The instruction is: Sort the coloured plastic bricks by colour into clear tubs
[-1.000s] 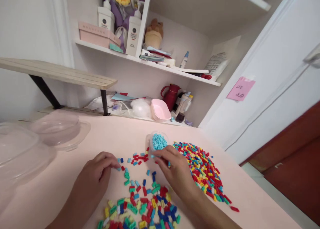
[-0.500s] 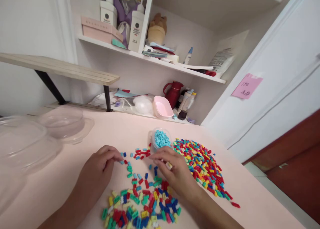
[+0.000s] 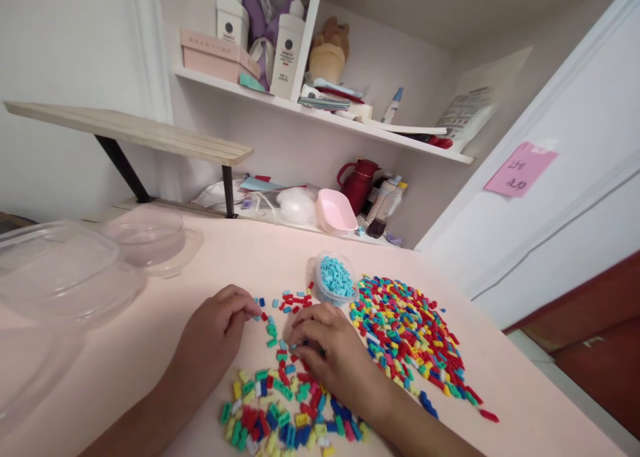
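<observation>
My left hand [image 3: 219,327] rests on the table at left, thumb and fingers drawn together at a light blue toy brick [image 3: 257,318]. Right of it, my right hand [image 3: 334,350] reaches down with curled fingers, its tips pinching at a light blue toy brick [image 3: 292,346] mostly covered by them. Small loose bricks lie between the hands, among them a line of green ones [image 3: 271,330] and a red cluster [image 3: 296,301]. Behind my right hand stands a clear tub [image 3: 320,290] full of light blue bricks [image 3: 336,276].
A mixed brick pile [image 3: 410,330] spreads at right; another mixed group [image 3: 280,410] lies in front. Clear plastic containers [image 3: 60,264] stand at left. A pink bowl [image 3: 337,210], a red jug [image 3: 357,184] and bottles [image 3: 387,204] line the back, below a shelf [image 3: 320,114].
My right hand has moved from beside the tub of light blue bricks down toward the loose bricks in the middle. My left hand stays by the same brick. The view has shifted slightly right-to-left.
</observation>
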Motion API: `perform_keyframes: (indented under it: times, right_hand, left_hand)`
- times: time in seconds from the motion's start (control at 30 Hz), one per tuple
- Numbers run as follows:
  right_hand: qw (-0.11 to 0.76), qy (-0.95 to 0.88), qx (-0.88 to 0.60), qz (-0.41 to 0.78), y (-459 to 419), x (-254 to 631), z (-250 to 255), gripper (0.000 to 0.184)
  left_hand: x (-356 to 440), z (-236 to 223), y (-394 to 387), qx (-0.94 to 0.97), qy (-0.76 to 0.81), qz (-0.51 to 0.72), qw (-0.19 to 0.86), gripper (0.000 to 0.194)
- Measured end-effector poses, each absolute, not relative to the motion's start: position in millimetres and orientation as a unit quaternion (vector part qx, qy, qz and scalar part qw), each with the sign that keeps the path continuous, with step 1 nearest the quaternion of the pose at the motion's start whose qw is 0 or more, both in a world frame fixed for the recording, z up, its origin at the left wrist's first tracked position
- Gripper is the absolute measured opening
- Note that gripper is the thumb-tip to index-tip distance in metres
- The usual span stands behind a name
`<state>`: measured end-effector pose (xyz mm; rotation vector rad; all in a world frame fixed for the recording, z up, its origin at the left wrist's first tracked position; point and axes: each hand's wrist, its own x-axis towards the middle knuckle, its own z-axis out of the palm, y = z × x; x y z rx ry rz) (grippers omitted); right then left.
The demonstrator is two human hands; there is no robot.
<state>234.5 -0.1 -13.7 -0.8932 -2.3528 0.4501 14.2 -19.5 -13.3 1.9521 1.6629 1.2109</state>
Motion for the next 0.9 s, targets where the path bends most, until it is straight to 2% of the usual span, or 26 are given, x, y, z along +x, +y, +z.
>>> perform_keyframes:
  times: [0.2, 0.33, 0.47, 0.67, 0.8, 0.9]
  right_hand:
    - [0.376, -0.809, -0.386, 0.237, 9.0, 253.0, 1.4, 0.004]
    - [0.454, -0.736, -0.461, 0.198, 27.7, 276.1, 5.7, 0.014]
    - [0.470, -0.734, -0.467, 0.148, 36.9, 287.7, 4.0, 0.020]
    - [0.421, -0.809, -0.379, 0.158, 16.6, 270.6, 2.8, 0.021]
    - [0.328, -0.881, -0.286, 0.183, 0.9, 254.6, 1.9, 0.036]
    - [0.264, -0.916, -0.262, 0.147, -2.5, 249.5, -3.4, 0.049]
  left_hand:
    - [12.7, -15.4, -18.5, 0.681, 0.576, 0.428, 0.146, 0.030]
    - [11.5, -20.1, -17.0, 0.684, 0.565, 0.436, 0.153, 0.029]
    - [10.5, -23.5, -16.1, 0.677, 0.571, 0.434, 0.163, 0.028]
    - [11.5, -16.6, -18.8, 0.666, 0.582, 0.434, 0.170, 0.029]
    - [13.7, -11.5, -21.5, 0.671, 0.579, 0.435, 0.161, 0.029]
    - [14.2, -12.4, -21.7, 0.670, 0.579, 0.436, 0.159, 0.030]
